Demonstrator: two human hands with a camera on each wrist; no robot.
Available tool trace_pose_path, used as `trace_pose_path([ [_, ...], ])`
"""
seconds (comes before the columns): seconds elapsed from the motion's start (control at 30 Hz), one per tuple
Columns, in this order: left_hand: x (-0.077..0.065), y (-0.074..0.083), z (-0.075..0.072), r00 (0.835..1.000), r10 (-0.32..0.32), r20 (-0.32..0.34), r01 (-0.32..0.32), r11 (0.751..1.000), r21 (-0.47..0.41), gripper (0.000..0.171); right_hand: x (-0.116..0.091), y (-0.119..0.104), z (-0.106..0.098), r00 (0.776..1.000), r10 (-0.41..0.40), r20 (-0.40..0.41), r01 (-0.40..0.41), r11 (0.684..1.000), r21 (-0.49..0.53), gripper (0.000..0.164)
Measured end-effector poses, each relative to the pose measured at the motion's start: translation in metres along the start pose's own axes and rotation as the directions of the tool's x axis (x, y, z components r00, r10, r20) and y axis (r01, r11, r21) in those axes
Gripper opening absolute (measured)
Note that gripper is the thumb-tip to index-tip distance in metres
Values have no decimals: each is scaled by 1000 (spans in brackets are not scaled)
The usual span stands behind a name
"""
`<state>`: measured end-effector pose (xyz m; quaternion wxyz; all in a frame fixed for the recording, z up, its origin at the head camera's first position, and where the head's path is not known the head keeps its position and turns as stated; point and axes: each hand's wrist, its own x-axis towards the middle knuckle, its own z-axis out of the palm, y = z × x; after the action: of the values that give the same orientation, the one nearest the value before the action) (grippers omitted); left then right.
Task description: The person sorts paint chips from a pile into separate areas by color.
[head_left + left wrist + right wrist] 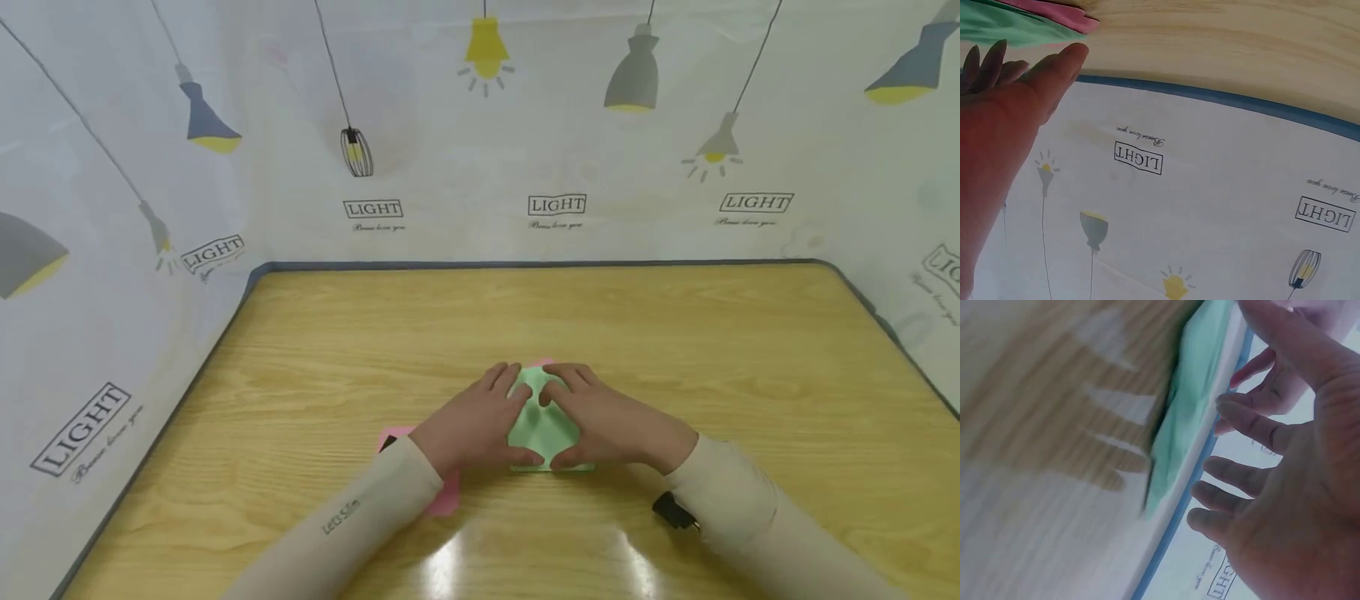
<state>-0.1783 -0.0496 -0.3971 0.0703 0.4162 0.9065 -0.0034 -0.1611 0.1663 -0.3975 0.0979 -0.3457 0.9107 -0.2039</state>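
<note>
A light green, cloth-like piece (543, 433) with creases lies on the wooden table, a strip of pink (546, 363) showing at its far edge. Over its left side is my left hand (480, 421), fingers loosely bent and thumb near the front edge. My right hand (611, 421) mirrors it on the right side, and the two thumb tips come close together. In the right wrist view the fingers of my right hand (1291, 469) are spread, with nothing between them. The left wrist view shows my left hand (1016, 106) with extended fingers beside the green and pink layers.
A pink piece (447, 497) with a black patch lies partly hidden under the left forearm. By the right sleeve sits a small black object (673, 510). White lamp-printed sheeting (465, 167) rises around the table (337, 333) at the back and sides.
</note>
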Motion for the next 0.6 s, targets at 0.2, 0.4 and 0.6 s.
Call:
trace_pose_path([
  [0.2,11,7,4,999,28,15,-29,998,62,89,-3,9,0,1000,8,17,-7,1000,-8,63],
  [0.4,18,6,3,998,-35,45,33,999,40,83,1,15,-1,999,45,23,-43,995,-85,56],
  [0.6,21,5,4,998,-37,41,36,998,42,75,5,18,-2,999,34,16,-31,992,-120,49],
])
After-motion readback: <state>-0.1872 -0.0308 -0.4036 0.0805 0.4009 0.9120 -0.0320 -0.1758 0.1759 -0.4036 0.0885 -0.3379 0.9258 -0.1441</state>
